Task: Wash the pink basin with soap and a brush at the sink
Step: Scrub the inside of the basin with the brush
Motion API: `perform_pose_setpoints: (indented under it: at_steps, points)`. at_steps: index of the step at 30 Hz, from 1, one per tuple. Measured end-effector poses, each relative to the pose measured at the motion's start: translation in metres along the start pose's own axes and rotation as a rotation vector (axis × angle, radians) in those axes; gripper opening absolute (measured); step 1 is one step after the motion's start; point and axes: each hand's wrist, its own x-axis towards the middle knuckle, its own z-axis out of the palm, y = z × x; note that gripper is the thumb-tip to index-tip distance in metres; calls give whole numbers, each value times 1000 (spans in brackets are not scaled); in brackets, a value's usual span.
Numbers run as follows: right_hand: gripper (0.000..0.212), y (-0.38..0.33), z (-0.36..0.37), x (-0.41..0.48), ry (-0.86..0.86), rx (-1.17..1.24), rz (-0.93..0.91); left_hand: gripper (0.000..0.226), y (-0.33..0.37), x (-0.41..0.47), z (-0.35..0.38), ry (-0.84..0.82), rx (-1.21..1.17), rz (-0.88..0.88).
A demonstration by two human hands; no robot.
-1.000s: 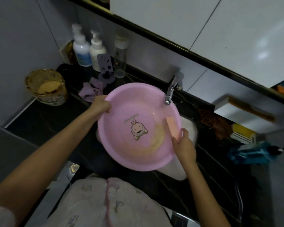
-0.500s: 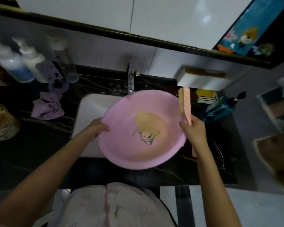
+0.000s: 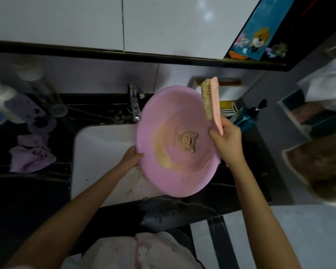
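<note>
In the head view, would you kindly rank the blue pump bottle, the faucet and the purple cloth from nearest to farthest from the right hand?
1. The blue pump bottle, just right of the right hand holding the brush.
2. The faucet, left across the pink basin, behind the sink.
3. The purple cloth, far left on the counter.

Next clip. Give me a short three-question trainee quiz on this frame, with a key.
1. True or false: the brush bristles are scrubbing the cartoon print in the pink basin.
2. Which hand holds the brush? A) left hand B) right hand C) neither
3. Fill in: the left hand grips the basin's ____.
Key: 1 false, it is held up by the far rim, off the cartoon print; 2 B; 3 rim.
</note>
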Motion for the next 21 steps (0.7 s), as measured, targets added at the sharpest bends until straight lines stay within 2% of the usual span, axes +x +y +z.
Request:
perform_pose_setpoints:
  at_steps: [3,7,12,15,18,21]
  points:
    - [41,-2,6,-4,2,36,-7,43,-4,3,5,-4,20,5]
    - [39,-13,5,-14,22,84,-24,29,1,7,11,-64,90,23]
    - [27,-29,-7,-21,23,116,-70,55,1,18,9,-31,180,-22]
    - [40,-30,-13,-21,57,113,-67,52,3,15,13,-32,154,-15]
    - [29,-29,-15,-26,110,131,-48,47,1,14,16,-47,140,5]
    - [29,-29,-14,-29,128,139,-14,57,-2,13,14,-38,91,-6]
